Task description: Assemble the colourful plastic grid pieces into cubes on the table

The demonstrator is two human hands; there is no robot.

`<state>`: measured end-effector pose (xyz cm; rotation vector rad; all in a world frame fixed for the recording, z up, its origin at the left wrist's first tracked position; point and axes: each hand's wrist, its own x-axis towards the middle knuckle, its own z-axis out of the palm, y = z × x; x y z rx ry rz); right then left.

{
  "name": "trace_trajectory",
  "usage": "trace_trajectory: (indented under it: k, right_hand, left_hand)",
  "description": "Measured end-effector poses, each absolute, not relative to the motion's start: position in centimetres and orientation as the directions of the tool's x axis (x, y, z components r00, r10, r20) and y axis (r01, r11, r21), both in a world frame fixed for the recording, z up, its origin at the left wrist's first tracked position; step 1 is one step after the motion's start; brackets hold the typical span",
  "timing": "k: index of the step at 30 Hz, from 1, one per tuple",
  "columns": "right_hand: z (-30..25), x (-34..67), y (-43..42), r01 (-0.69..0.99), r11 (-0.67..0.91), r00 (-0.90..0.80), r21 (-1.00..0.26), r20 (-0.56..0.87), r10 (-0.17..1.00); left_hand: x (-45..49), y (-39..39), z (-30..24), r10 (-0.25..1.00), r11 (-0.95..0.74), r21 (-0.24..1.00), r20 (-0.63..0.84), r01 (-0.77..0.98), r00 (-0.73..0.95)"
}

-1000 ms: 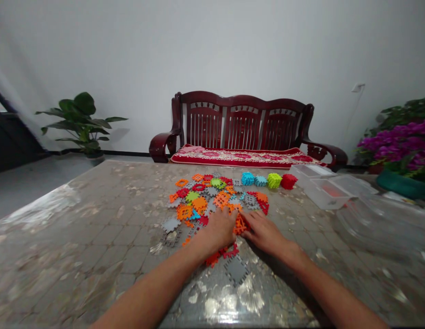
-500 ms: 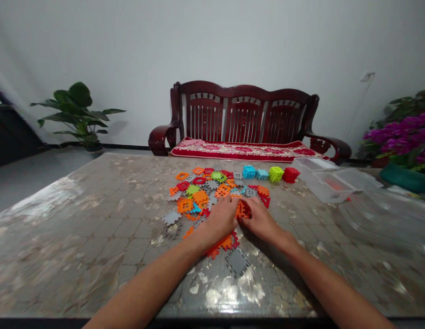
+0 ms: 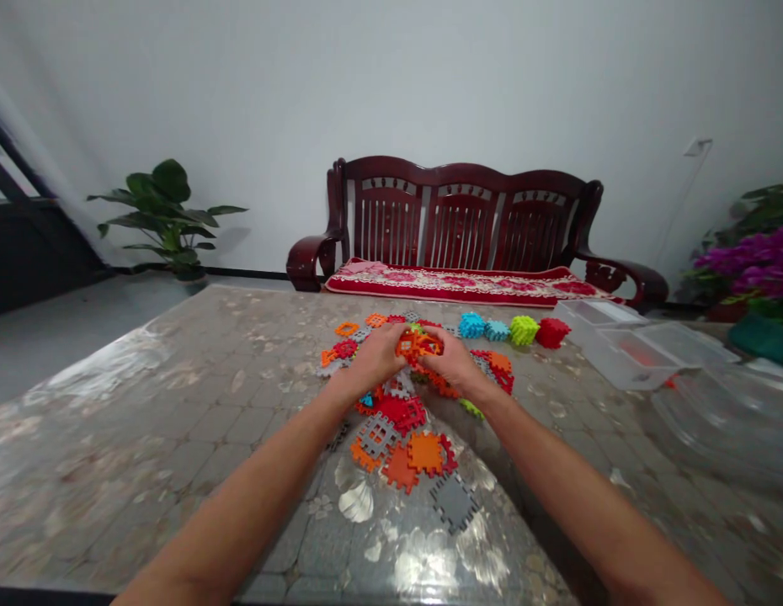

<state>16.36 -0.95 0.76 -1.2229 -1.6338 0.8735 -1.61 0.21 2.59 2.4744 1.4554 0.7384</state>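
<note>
My left hand and my right hand are lifted above the table and meet around orange interlocking tiles, fingers closed on them from both sides. Below my hands lies a scatter of flat toothed tiles in red, orange, grey, green and blue. Nearest me lie two orange tiles and a grey tile. Behind my hands stand assembled cubes in a row: blue, a second blue one, green and red.
The table has a glossy patterned cover. Clear plastic boxes and a clear lid sit at the right. Behind the table stands a dark wooden bench with a red cushion. A potted plant is left, purple flowers right.
Both hands rose off the table from the near edge of the pile, bringing orange tiles up between them. The tiles they had covered now show; the view shifted slightly.
</note>
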Motion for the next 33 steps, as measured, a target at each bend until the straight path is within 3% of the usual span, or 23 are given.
trace_trajectory:
  k: [5, 9, 15, 20, 33]
  right_hand:
    - [1.2, 16.9, -1.0, 0.549, 0.359, -0.161, -0.754, 0.326, 0.931]
    - [0.8, 18.9, -3.7, 0.651, 0.277, -0.098, -0.707, 0.284, 0.954]
    - [-1.5, 19.9, -8.8, 0.59, 0.138, -0.253, -0.795, -0.02, 0.967]
    - [-2.7, 18.5, -9.6, 0.653, 0.171, -0.285, -0.738, -0.03, 0.958]
    - [-3.2, 14.2, -7.3, 0.449, 0.095, -0.241, -0.888, -0.018, 0.97]
  left_hand:
    - [-4.2, -0.5, 2.4, 0.898, -0.418, 0.392, 0.314, 0.819, 0.308]
    - [-6.3, -4.3, 3.1, 0.884, -0.45, 0.378, 0.318, 0.809, 0.344]
    - [-7.6, -11.1, 2.6, 0.886, -0.451, 0.29, 0.032, 0.844, 0.463]
    - [-6.6, -13.0, 0.8, 0.878, -0.442, 0.244, -0.08, 0.863, 0.472]
    - [-4.9, -12.7, -0.7, 0.898, -0.429, 0.274, 0.031, 0.861, 0.438]
